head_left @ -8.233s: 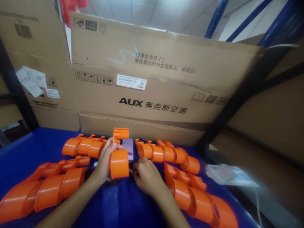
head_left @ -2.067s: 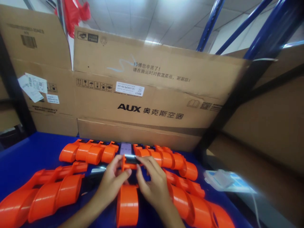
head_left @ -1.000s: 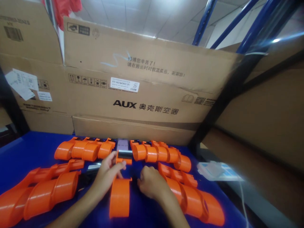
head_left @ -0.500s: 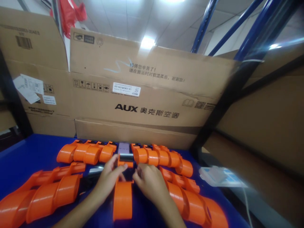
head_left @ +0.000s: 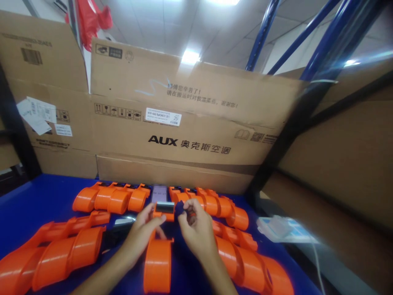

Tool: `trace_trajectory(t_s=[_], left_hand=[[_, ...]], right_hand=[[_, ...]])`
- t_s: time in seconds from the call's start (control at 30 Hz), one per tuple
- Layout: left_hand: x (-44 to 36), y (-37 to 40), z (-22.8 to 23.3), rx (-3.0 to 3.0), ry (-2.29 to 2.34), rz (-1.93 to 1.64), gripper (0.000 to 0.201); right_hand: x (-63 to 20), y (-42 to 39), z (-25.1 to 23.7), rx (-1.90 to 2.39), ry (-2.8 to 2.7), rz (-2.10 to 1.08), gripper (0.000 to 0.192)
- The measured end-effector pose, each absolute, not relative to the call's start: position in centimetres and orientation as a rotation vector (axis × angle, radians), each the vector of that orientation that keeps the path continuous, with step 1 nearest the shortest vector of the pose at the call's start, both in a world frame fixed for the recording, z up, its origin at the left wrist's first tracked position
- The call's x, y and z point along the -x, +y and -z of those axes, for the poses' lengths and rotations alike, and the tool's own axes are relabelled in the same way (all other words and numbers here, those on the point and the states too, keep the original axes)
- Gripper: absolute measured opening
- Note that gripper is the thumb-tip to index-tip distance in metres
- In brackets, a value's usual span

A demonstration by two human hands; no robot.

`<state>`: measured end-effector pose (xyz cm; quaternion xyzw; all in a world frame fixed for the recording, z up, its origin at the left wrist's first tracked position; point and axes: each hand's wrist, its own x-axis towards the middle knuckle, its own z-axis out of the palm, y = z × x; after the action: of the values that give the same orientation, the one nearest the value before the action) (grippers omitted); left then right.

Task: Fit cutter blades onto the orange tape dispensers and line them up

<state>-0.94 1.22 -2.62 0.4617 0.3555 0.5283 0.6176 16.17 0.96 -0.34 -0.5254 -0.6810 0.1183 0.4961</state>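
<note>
My left hand (head_left: pixel 145 225) is closed on an orange tape dispenser (head_left: pixel 157 266), thumb across its upper part. The dispenser's wide round hub points toward me, and a dark, shiny roller-like strip sits at its far end. Just right of that end, my right hand (head_left: pixel 198 231) pinches a small dark blue piece (head_left: pixel 180 209). Its exact kind is unclear, and the fingers partly cover it. Whether this piece touches the dispenser, I cannot tell.
Rows of similar orange dispensers lie at the left (head_left: pixel 69 256) and right (head_left: pixel 245 262), with more behind. A phone-like screen (head_left: pixel 159 194) stands at the back of the blue tabletop (head_left: pixel 58 192). A cardboard box wall (head_left: pixel 184 164) closes the rear; a pale box (head_left: pixel 285 229) sits right.
My right hand has risen slightly and turned, bringing the dark blue piece into view beside the dispenser. The left hand keeps its grip, with the dispenser shifted a little.
</note>
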Motion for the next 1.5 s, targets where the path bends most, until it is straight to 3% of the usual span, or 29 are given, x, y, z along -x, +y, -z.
trace_trajectory(t_s=[0.17, 0.3, 0.53, 1.27, 1.5], left_hand=[[0.9, 1.5, 2.7, -1.024, 0.903, -1.295, 0.049], [0.9, 1.6, 2.7, -1.045, 0.874, -1.287, 0.047], [1.1, 1.7, 2.8, -1.055, 0.861, -1.312, 0.047], [1.2, 1.9, 3.1, -1.087, 0.892, -1.359, 0.047], [1.2, 1.8, 3.1, -1.127, 0.845, -1.377, 0.042]], right_hand=[[-16.0, 0.5, -0.1, 1.226, -1.614, -0.212, 0.009], [-15.7, 0.4, 0.0, 1.155, -1.643, -0.214, 0.002], [-15.3, 0.4, 0.4, 1.017, -1.564, -0.409, 0.016], [-14.4, 0.0, 0.8, 1.038, -1.604, -0.247, 0.025], [-14.6, 0.0, 0.4, 1.03, -1.701, -0.21, 0.01]])
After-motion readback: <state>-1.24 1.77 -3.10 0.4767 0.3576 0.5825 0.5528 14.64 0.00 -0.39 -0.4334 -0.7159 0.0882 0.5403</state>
